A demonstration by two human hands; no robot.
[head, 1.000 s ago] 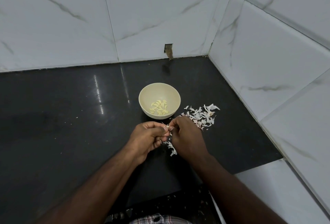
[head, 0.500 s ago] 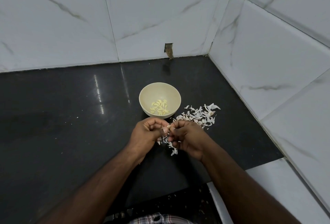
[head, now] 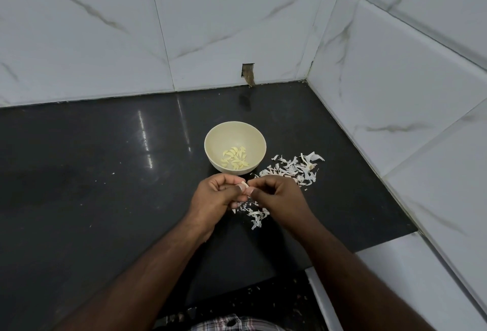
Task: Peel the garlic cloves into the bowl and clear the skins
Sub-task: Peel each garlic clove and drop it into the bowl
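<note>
Garlic clove (head: 243, 186) sits pinched between my two hands, just near side of the bowl (head: 210, 143), which lies at 12 o'clock from the grip. Left hand (head: 214, 198) has fingers curled round the clove, thumb and forefinger clamping it. Right hand (head: 279, 197) is curled too, fingertips pinching at the clove's right end, looks like it has hold of skin, but I cannot tell skin from clove at this size. Clove's long axis: too small to call, roughly running 9 to 3 between the hands, I judge.

Peeled cloves (head: 235, 160) lie in the bowl bottom. Skins (head: 292, 169) scattered on the black counter (head: 92, 185) at 2 o'clock from the hands, touching nothing but each other; a second lot of skins (head: 254, 214) lies under the hands at 6 o'clock.

Key relation: bowl dead ahead at 12, near, left hand holds the clove so left is the one to drop it in. Short forward reach, I judge. Skin pile is on the right hand's side.
</note>
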